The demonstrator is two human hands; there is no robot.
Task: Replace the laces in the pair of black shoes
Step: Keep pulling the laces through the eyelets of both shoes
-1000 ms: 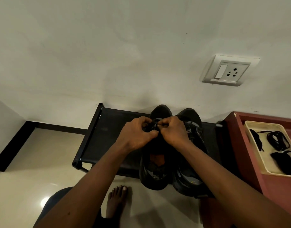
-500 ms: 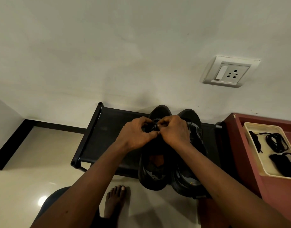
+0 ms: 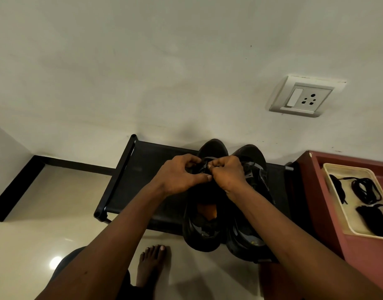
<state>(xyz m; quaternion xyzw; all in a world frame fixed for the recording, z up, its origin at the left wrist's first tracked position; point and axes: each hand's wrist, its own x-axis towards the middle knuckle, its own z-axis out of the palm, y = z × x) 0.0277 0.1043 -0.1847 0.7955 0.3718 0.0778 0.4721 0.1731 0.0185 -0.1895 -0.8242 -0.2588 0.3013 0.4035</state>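
Over the last second little had changed: both hands stayed bunched over the same spot, so the threading looked mid-step, with no eyelet row visibly gained. On the black rack [image 3: 141, 169], towards its right end, the left hand [image 3: 182, 178] reached in over the front edge, wrist bent down, thumb and curled fingers pinching the lace [image 3: 205, 165] at the throat of the left shoe [image 3: 201, 234]. The right hand [image 3: 228, 175] met it knuckle to knuckle, pinching the same lace in a narrow grip. The right shoe [image 3: 250, 154] stood touching the first. Further right, spare laces [image 3: 365, 189] lay coiled in a cream tray [image 3: 335, 167] on the red cabinet [image 3: 316, 195].
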